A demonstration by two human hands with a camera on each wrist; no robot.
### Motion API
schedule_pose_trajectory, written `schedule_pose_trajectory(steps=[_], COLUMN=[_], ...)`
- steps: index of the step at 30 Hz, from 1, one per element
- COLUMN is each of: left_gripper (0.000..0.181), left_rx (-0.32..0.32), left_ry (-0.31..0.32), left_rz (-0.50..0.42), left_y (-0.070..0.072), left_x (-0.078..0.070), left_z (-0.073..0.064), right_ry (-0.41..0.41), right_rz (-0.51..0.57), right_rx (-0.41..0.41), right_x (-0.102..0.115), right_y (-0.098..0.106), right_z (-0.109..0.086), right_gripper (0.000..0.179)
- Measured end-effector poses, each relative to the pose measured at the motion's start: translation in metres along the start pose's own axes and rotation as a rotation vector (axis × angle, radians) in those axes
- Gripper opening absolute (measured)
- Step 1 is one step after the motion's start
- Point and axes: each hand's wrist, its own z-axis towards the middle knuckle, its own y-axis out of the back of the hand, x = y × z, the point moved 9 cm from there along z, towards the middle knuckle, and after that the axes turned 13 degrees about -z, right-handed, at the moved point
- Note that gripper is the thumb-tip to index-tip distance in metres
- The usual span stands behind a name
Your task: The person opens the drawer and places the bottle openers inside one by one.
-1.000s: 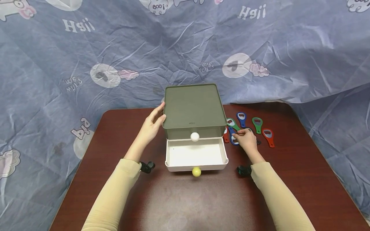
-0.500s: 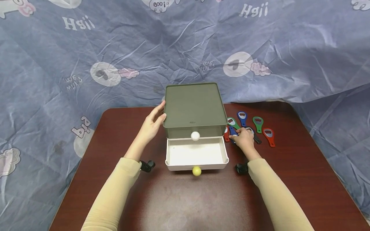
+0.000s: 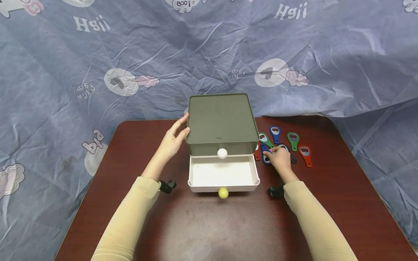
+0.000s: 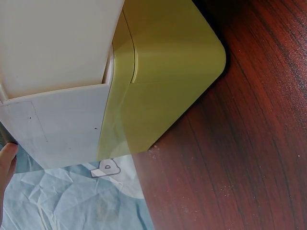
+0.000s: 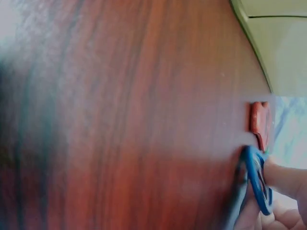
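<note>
An olive-green drawer box point(image 3: 222, 117) stands on the table, its lower white drawer point(image 3: 223, 174) pulled out. My left hand point(image 3: 171, 141) rests against the box's left side with fingers extended. At the right of the box, my right hand point(image 3: 280, 159) pinches a blue bottle opener point(image 5: 257, 179) between thumb and fingers. In the right wrist view this opener is tipped up on its edge. A red bottle opener point(image 5: 260, 122) lies just beyond it, beside the box. A green bottle opener point(image 3: 265, 139) and a black bottle opener point(image 3: 293, 158), partly behind the hand, lie close by.
Farther right lie another blue bottle opener point(image 3: 275, 134), another green one and another red bottle opener point(image 3: 305, 155). A white knob point(image 3: 222, 153) marks the upper drawer, and a yellow knob point(image 3: 223, 193) the lower. A patterned cloth point(image 3: 209, 54) hangs behind the table point(image 3: 209, 228).
My right hand has shifted slightly left over the blue bottle opener and then back to the right, its fingertips on the opener. My left hand has stayed against the box.
</note>
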Motion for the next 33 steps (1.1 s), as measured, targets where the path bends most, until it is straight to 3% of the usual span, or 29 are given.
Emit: schedule_pose_trajectory(steps=[10,18,25,33], left_gripper=[0.052,0.052,0.052,0.052], left_rx=[-0.004,-0.005,-0.002,-0.003], left_ry=[-0.003,0.005,0.002,0.002], left_rz=[-0.001,0.005,0.021,0.017], left_y=[0.0,0.0,0.001,0.001], left_x=[-0.001,0.0,0.001,0.001], left_z=[0.001,0.001,0.001,0.001], right_ry=[0.025,0.12,0.183,0.315], right_rz=[0.159,0.27,0.461,0.524], right_rx=[0.008,0.086,0.069,0.091], right_x=[0.001,0.028,0.049,0.083], right_y=[0.039,0.091,0.13,0.147], right_z=[-0.009,-0.042,-0.073,-0.107], right_gripper=[0.037,0.05,0.024,0.007])
